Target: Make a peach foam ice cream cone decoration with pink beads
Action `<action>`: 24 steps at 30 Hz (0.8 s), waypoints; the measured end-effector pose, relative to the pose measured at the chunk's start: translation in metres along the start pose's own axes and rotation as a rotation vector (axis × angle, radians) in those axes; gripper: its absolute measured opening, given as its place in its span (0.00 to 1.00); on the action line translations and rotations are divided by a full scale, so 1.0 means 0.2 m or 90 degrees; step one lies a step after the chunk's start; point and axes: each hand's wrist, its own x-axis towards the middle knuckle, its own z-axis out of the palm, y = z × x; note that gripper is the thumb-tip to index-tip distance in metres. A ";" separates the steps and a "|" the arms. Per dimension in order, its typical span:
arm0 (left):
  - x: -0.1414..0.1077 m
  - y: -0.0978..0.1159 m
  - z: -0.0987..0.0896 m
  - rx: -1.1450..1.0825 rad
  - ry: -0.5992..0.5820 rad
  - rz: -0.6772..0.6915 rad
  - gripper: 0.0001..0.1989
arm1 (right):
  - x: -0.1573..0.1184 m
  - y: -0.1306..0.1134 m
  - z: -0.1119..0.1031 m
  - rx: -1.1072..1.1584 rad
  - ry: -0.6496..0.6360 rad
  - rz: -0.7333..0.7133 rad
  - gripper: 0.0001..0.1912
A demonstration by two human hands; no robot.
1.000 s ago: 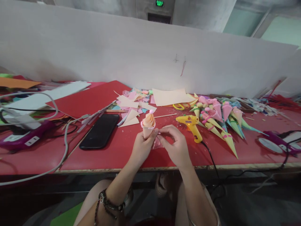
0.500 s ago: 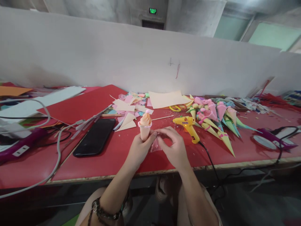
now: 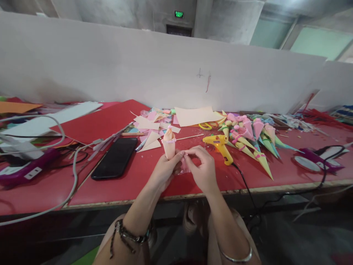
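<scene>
My left hand (image 3: 164, 170) is closed around a cream paper cone (image 3: 169, 149), which stands upright with a peach swirl, a pink ball on top and a beaded pink rim. My right hand (image 3: 203, 167) pinches at something small and pink beside the left fingertips; it is too small to make out. Beneath the fingers a clear plastic piece (image 3: 184, 167) lies on the red table (image 3: 118, 191). A yellow glue gun (image 3: 220, 144) rests just right of my right hand.
A black phone (image 3: 115, 158) lies to the left, beside a white cable (image 3: 75, 173). Paper scraps (image 3: 149, 123) and yellow scissors (image 3: 205, 126) are behind my hands. Finished-looking paper cones (image 3: 257, 129) are piled at the right. Purple power strips (image 3: 34, 170) sit further out.
The cone in my left hand has tilted and turned slightly, its top shifting a little left and up. My right hand stays close to the left fingertips. The camera view has shifted slightly.
</scene>
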 end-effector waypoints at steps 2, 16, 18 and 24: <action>0.01 0.00 -0.01 -0.025 -0.004 -0.016 0.20 | 0.00 0.00 0.02 0.010 0.010 0.006 0.05; 0.00 0.01 0.04 -0.088 0.007 0.004 0.20 | 0.00 0.01 0.03 0.223 0.096 0.183 0.06; 0.00 0.01 0.04 -0.093 0.022 0.010 0.19 | 0.01 0.01 0.02 0.228 0.131 0.209 0.07; 0.00 -0.01 0.03 -0.076 0.012 0.030 0.18 | 0.01 0.02 0.00 0.211 0.104 0.221 0.10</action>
